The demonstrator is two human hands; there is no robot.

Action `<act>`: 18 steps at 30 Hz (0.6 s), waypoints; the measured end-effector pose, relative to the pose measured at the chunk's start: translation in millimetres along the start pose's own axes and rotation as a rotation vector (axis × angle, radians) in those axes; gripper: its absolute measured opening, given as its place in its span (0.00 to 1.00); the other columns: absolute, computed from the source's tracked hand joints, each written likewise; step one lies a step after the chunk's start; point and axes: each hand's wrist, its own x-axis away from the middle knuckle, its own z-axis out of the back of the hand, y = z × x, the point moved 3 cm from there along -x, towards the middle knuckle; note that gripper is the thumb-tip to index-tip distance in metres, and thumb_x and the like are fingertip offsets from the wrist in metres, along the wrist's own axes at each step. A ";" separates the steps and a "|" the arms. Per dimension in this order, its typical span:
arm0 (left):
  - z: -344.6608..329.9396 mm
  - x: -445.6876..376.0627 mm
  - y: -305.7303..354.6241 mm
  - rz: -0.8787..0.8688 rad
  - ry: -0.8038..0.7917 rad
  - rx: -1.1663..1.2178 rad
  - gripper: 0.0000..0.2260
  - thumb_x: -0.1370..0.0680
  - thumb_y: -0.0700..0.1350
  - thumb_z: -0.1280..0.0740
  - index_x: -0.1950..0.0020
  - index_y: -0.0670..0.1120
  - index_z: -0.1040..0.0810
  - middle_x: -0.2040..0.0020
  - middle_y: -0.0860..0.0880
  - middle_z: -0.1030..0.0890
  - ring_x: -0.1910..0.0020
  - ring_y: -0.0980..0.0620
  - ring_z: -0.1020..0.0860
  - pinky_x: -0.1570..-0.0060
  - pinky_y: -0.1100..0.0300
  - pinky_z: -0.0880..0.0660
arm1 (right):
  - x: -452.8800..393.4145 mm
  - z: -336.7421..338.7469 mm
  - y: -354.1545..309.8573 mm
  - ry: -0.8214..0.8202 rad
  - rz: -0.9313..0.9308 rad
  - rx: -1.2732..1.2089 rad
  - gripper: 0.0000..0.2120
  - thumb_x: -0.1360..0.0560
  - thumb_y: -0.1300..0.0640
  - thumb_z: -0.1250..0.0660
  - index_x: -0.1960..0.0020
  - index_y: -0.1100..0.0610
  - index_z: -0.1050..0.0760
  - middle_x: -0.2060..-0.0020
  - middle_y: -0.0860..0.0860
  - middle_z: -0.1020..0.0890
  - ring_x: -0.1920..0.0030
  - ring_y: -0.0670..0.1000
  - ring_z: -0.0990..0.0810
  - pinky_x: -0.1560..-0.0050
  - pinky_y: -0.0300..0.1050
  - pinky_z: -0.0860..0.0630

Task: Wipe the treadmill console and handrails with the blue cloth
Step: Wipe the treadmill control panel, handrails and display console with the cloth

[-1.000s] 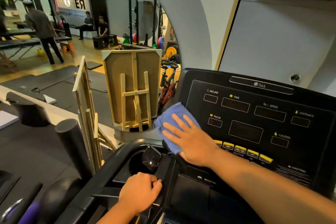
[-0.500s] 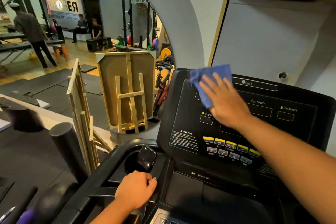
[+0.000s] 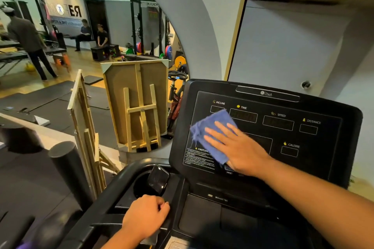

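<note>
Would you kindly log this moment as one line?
right hand presses blue cloth flat on console | left hand grips handrail

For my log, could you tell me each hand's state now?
Left hand: curled round the treadmill frame.
Right hand: open, pressing blue cloth.

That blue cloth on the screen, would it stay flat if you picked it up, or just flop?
Probably flop: the blue cloth lies creased and bunched under the right hand, with a frayed, ragged left edge, so it looks soft and thin. It likely weighs little. Pushed across the smooth console, it should slide easily but may bunch up beyond the flat fingers.
</note>
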 end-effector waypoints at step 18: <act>1.3 0.3 2.1 0.027 0.001 -0.002 0.18 0.23 0.62 0.41 0.52 0.51 0.20 0.60 0.49 0.16 0.59 0.51 0.19 0.50 0.55 0.22 | 86.3 -20.6 -41.7 -0.180 0.225 -0.080 0.34 0.24 0.46 0.39 0.20 0.49 0.42 0.20 0.48 0.42 0.19 0.57 0.51 0.23 0.57 0.56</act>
